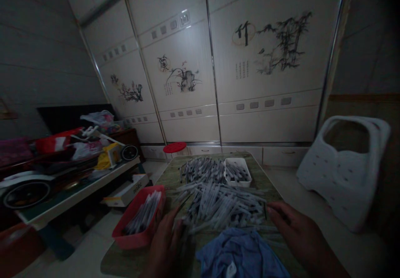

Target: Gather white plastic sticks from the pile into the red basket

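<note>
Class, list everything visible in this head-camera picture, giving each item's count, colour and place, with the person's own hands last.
sliding wardrobe doors: three, white with ink plant paintings, background
low table: one, greenish wood pattern, centre foreground
slim plastic sticks: many, grey and white, heaped on table
tray: one, white, table's far end
basket: one, red, table's left side, holding sticks
cloth: one, blue, table's near edge
stool: one, red, behind table
padded bag: one, white, far right
bench: one, white-edged, left, piled with bags
left hand: one, beside basket
right hand: one, at pile's right edge
</note>
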`<state>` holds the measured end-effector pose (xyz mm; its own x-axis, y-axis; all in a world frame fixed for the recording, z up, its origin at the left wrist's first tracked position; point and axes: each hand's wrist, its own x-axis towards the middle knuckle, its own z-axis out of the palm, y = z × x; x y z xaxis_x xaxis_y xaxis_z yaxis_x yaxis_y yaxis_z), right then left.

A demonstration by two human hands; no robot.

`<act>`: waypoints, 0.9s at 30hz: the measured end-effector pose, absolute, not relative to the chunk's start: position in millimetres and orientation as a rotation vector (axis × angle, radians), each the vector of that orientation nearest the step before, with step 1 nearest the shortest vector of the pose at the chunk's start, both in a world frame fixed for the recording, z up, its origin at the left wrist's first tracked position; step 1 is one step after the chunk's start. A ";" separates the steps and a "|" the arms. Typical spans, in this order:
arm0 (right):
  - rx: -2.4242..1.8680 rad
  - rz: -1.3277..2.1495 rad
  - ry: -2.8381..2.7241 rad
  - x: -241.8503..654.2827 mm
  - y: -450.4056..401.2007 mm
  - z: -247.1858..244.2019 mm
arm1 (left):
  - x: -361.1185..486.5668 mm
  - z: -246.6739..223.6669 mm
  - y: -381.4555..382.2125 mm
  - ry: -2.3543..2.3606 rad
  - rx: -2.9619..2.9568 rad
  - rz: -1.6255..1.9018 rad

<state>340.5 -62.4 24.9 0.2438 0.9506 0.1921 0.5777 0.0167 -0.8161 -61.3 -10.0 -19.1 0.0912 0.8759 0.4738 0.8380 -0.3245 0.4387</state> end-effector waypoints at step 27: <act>-1.668 0.576 -1.449 340.2 -54.7 12.4 | -37.0 -20.9 51.2 1.651 2.485 0.493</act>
